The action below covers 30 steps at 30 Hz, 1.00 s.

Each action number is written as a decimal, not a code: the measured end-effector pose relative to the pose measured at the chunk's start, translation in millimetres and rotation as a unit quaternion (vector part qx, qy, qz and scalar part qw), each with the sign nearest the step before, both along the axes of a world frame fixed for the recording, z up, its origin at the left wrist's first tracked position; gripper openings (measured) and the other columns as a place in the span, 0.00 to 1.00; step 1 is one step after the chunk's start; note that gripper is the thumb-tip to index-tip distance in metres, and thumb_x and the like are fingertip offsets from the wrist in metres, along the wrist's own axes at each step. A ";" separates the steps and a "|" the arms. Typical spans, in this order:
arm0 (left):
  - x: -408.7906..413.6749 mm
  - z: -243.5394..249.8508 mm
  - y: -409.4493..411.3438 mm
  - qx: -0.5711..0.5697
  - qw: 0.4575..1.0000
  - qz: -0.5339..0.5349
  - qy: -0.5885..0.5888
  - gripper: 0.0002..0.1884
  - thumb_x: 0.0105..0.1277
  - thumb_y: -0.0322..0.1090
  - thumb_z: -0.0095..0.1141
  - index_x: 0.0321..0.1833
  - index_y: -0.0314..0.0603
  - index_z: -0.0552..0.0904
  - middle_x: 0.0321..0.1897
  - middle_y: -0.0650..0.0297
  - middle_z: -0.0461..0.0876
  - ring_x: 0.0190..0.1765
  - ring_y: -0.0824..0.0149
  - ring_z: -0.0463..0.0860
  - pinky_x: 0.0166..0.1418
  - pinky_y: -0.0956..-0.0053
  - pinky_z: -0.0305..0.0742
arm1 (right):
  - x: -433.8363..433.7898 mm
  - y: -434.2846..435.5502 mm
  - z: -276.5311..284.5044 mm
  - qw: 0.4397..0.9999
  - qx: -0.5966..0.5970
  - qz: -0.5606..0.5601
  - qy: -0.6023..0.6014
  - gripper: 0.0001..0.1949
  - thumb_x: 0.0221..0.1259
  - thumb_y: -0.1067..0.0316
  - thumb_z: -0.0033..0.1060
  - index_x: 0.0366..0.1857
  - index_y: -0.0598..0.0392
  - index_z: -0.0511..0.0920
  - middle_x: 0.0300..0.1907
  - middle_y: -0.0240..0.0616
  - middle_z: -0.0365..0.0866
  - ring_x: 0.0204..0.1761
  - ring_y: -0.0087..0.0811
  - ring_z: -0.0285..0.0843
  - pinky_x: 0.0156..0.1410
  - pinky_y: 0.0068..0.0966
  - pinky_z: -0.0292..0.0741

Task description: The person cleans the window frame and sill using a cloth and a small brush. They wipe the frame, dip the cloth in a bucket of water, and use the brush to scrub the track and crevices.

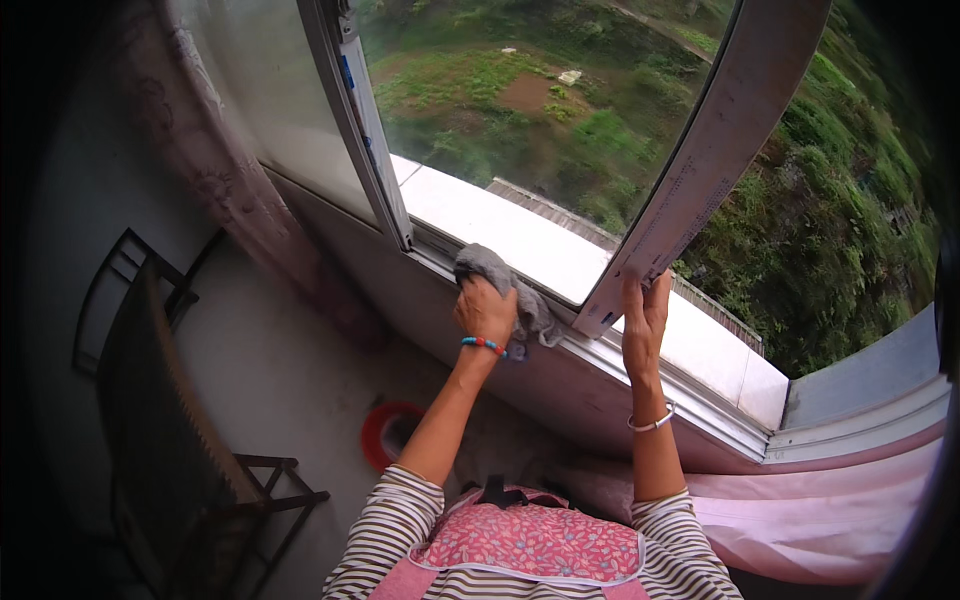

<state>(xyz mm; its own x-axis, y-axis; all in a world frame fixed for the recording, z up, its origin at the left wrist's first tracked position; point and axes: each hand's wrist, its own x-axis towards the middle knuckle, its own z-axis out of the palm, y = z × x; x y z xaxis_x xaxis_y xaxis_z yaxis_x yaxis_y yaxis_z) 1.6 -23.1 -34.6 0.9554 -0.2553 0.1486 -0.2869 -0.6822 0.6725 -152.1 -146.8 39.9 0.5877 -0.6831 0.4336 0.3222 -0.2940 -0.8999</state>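
My left hand (484, 307), with a beaded bracelet at the wrist, presses a bunched grey cloth (534, 311) onto the window track (435, 251). Part of the cloth trails right along the rail, towards the foot of a sliding window sash (675, 172). My right hand (646, 322) wears a bangle and holds the lower part of that sash at its right edge. Some of its fingertips are hidden or blurred against the frame, which bears printed writing. Beyond the track lies a white outer ledge (502, 217).
A red basin (382, 435) stands on the floor below my left forearm. To the left is a dark folding chair (161, 405). Pink curtains hang at the left (225, 172) and the lower right (817, 502). Right of the sash the window is open to a green slope (810, 210).
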 end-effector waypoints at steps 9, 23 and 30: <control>-82.9 -3.5 -26.7 -0.088 0.990 -0.112 0.021 0.26 0.53 0.46 0.73 0.44 0.29 0.79 0.44 0.39 0.83 0.49 0.40 0.84 0.53 0.50 0.80 | -15.1 -0.1 -39.8 0.996 0.067 0.016 0.048 0.18 0.80 0.56 0.53 0.61 0.59 0.75 0.49 0.29 0.79 0.48 0.20 0.71 0.56 0.22 0.70; 110.3 -10.6 39.5 -0.002 0.999 0.037 -0.018 0.21 0.58 0.43 0.69 0.44 0.30 0.81 0.43 0.39 0.86 0.48 0.39 0.86 0.53 0.48 0.80 | -23.3 -7.7 -48.1 0.996 -0.021 -0.065 0.061 0.10 0.79 0.63 0.53 0.47 0.58 0.78 0.34 0.24 0.72 0.38 0.17 0.64 0.46 0.18 0.66; -8.4 4.1 18.4 -0.053 0.994 -0.088 0.038 0.22 0.55 0.45 0.69 0.43 0.32 0.81 0.41 0.38 0.85 0.47 0.37 0.84 0.53 0.47 0.79 | -93.6 -19.6 -46.3 0.971 -0.057 -0.194 0.127 0.13 0.79 0.62 0.53 0.53 0.61 0.76 0.42 0.32 0.76 0.45 0.23 0.69 0.52 0.21 0.67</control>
<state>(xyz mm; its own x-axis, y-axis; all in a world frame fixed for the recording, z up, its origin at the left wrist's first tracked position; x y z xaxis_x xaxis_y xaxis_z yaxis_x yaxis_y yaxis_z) -6.8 -4.7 -30.5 0.9069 -0.4061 0.1125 -0.3410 -0.5502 0.7622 -245.7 -166.4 -6.4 0.3940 -0.8301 0.3945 -0.0601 -0.4515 -0.8902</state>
